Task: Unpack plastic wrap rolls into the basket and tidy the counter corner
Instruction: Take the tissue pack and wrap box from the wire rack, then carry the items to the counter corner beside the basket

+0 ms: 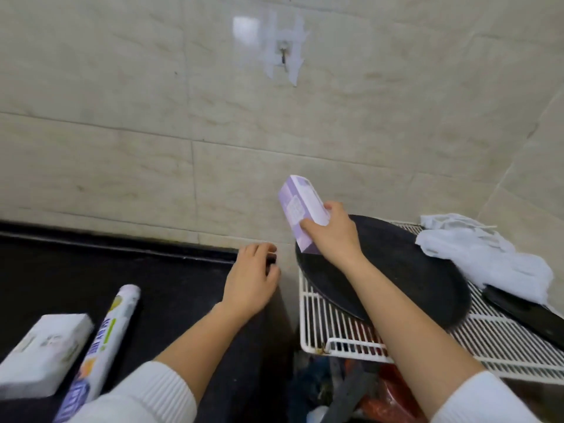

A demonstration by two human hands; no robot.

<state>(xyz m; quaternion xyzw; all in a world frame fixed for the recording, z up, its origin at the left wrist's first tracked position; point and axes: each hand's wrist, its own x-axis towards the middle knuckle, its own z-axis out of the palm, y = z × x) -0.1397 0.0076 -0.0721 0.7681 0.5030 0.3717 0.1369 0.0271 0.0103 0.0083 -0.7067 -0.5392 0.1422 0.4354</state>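
Observation:
My right hand [332, 232] grips a purple box [300, 206] and holds it tilted above the black round pan [406, 270] near the wall. At the black counter's far right edge rests my left hand [251, 276], fingers curled over the edge; whether it holds anything is unclear. A plastic wrap roll [103, 343] with a printed label lies on the counter at lower left. Beside it, further left, lies a white box [42, 352].
A white wire rack [335, 340] stands to the right of the counter and carries the pan, a crumpled white cloth [482, 254] and a dark flat object [531, 312]. Red and dark items show below the rack. A hook [283, 56] is stuck to the tiled wall.

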